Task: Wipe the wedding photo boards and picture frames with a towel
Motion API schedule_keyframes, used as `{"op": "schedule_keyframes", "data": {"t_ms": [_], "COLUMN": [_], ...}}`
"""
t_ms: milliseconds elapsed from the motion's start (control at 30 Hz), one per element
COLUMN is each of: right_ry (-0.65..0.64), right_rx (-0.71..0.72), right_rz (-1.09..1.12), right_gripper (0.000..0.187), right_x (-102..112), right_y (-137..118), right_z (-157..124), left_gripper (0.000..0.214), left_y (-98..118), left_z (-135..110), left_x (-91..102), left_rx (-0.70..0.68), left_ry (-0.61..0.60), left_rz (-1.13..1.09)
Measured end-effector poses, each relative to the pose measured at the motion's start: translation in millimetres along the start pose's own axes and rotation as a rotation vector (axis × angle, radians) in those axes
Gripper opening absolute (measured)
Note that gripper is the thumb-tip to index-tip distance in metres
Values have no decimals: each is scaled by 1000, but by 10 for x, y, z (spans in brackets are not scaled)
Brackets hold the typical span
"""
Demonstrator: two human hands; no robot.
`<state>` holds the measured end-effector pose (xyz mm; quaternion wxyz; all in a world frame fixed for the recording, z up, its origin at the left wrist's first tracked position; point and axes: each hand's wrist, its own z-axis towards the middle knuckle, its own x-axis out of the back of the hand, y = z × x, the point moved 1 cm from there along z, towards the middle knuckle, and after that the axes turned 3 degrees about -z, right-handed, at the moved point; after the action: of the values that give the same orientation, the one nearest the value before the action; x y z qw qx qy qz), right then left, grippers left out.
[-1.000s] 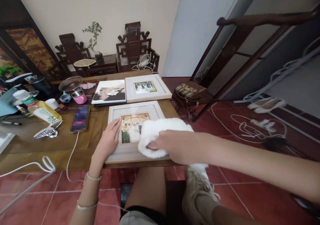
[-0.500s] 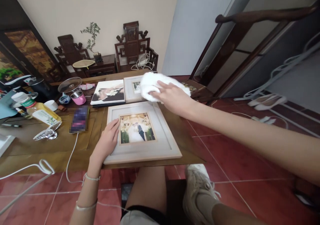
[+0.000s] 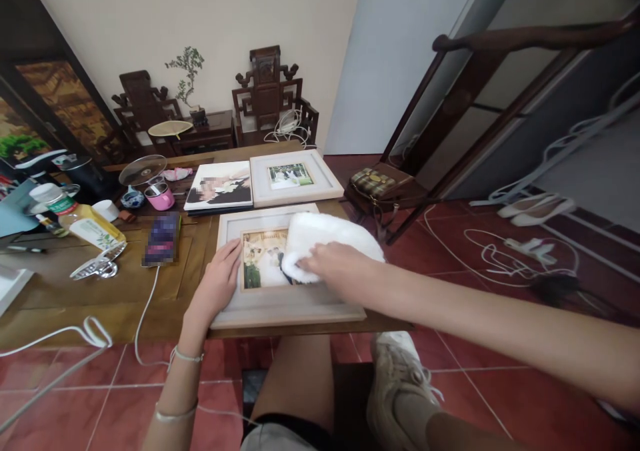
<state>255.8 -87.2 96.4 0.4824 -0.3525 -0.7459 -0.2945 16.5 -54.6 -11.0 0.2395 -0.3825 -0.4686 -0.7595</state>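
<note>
A pale wooden picture frame (image 3: 280,307) with a wedding photo lies flat at the near edge of the wooden table (image 3: 90,297). My left hand (image 3: 219,283) rests flat on the frame's left border, fingers stretched out. My right hand (image 3: 334,267) presses a fluffy white cloth (image 3: 325,234) onto the glass, covering the right half of the photo. Behind this frame lie a second pale frame (image 3: 295,177) and an unframed photo print (image 3: 220,184).
A phone (image 3: 161,239) with a white cable, a pink cup (image 3: 159,195), a bottle (image 3: 83,223), a small fan (image 3: 141,169) and other clutter fill the table's left side. Dark carved chairs (image 3: 270,97) stand behind. My knee and a shoe (image 3: 395,384) are below the table edge.
My right hand with the cloth went from the near frame up to the far frame, then came back down onto the near frame's glass. My left hand stayed put.
</note>
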Motion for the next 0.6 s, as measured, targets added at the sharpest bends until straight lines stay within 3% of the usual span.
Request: {"op": "schedule_keyframes", "data": {"t_ms": [133,200,300,500,600], "right_ry": [-214,-238,-117,211,283], "right_rx": [89,73,12,-52,-53], "right_rz": [123,151,143,-29,-128], "right_gripper": [45,49,56,65,67], "right_x": [156,153,51,-200,-268], "right_y": [-258,-289,-184,312,481], "right_z": [-338,-399,-308,223,446], "left_gripper": [43,43,43,44,44], "left_y": [-15,-17,-10,2,-7], "left_z": [-13,-15,-13,-5,-1], "left_x": [-5,-1,13,28,18], "left_rx": [-9,-10,-2,-21,-23], "left_ry": [10,14,-3,-14,-15], "left_rz": [-8,-8,-1,9,15]}}
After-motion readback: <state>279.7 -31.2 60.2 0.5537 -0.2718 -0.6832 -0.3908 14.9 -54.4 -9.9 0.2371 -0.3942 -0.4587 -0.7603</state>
